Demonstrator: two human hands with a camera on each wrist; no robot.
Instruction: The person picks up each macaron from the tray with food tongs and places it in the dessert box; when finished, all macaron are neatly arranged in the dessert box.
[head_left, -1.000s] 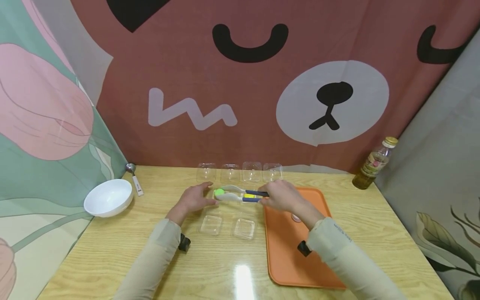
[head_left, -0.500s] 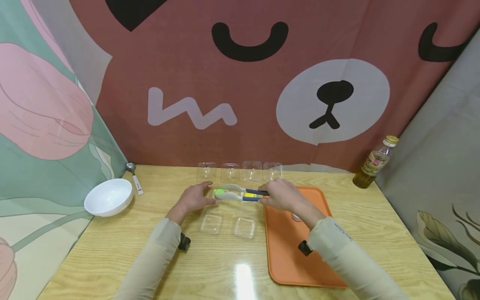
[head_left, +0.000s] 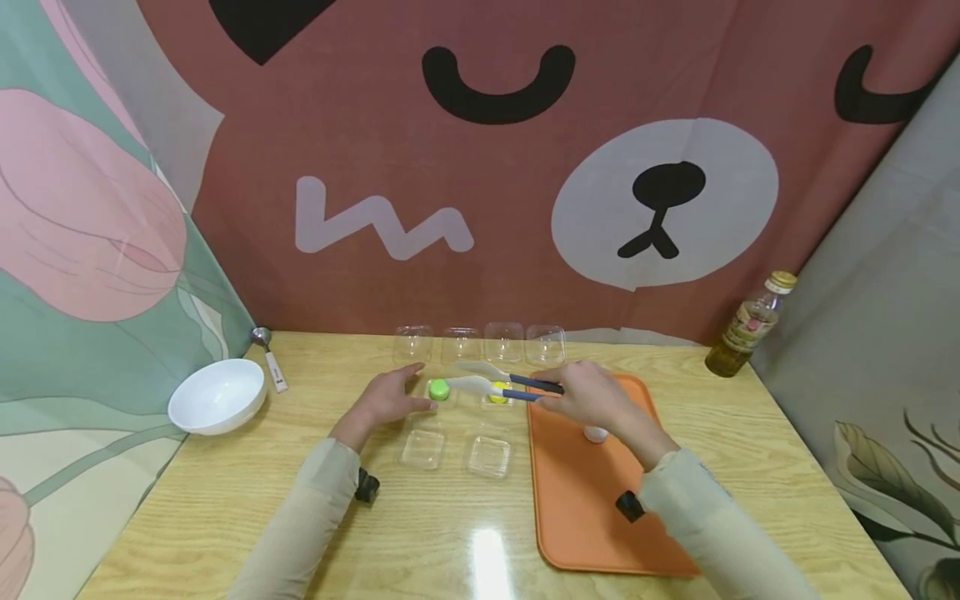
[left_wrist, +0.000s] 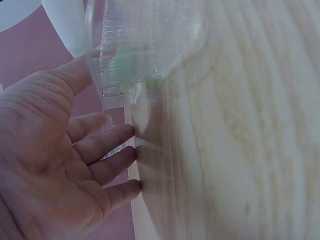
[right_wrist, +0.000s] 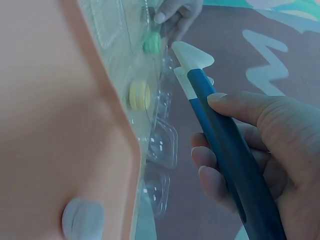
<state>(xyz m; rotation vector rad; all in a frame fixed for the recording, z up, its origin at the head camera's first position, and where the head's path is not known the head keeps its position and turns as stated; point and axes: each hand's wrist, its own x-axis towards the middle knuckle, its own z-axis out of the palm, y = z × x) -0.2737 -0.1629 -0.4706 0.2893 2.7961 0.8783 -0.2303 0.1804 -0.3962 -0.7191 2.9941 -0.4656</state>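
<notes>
My left hand (head_left: 386, 397) rests beside a clear plastic container (left_wrist: 150, 40) at the middle of the table, its thumb touching the wall and its fingers spread. A green macaron (head_left: 439, 390) sits in that container. My right hand (head_left: 588, 393) grips a pair of tongs (head_left: 525, 395) with dark blue handles and white tips. The tips are apart, with nothing between them, just right of the green macaron and over a yellow macaron (right_wrist: 140, 95). This yellow one sits in another clear container, partly hidden by the tongs in the head view.
An orange tray (head_left: 585, 525) with a whitish macaron (head_left: 596, 434) lies at the right. Several clear lids or containers (head_left: 504, 342) line the back; two clear pieces (head_left: 489, 456) lie in front. A white bowl (head_left: 217, 397), a scoop (head_left: 272, 358) and an oil bottle (head_left: 742, 333) stand farther out.
My right hand has moved to the right with the tongs, whose tips have left the green macaron. The macaron stays in the container. My left hand has hardly moved.
</notes>
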